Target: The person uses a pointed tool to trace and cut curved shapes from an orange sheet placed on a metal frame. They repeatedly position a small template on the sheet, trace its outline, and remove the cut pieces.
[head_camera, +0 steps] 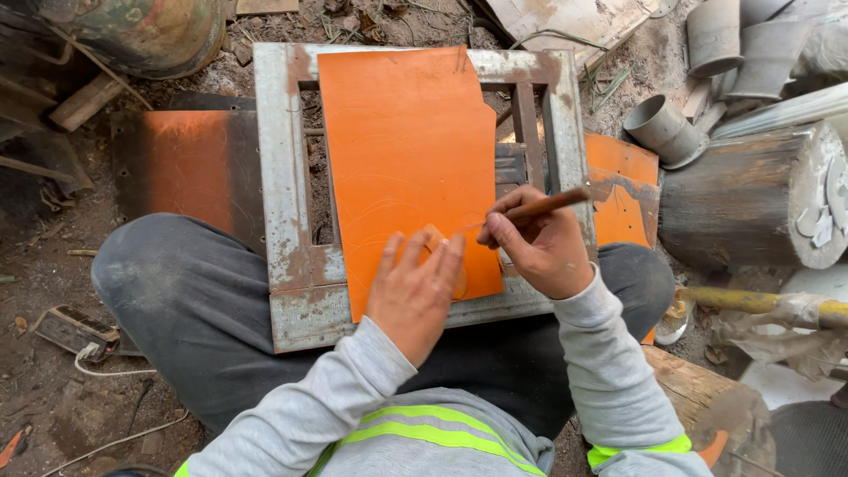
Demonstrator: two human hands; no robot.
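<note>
A: Right hand (pixel 543 252) pinches a brown scribing stick (pixel 539 208), tip on the orange sheet (pixel 406 159). Left hand (pixel 415 287) flat, fingers spread, pressing a small round template (pixel 439 252) at the sheet's near edge, on the grey metal frame (pixel 283 177).

B: Tips?

A: I'd keep the template pinned and the tip tight against its edge.

B: Counts?

A: One frame, one stick. Three orange sheets visible. About four grey pipe pieces (pixel 662 131) far right.

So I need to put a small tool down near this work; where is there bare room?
The upper part of the flat orange sheet is bare, bordered by the grey metal frame. The rusty orange plate left of the frame is bare too. Crowded: the sheet's lower edge, under the left hand and right hand holding a brown stick-like marking tool.
</note>
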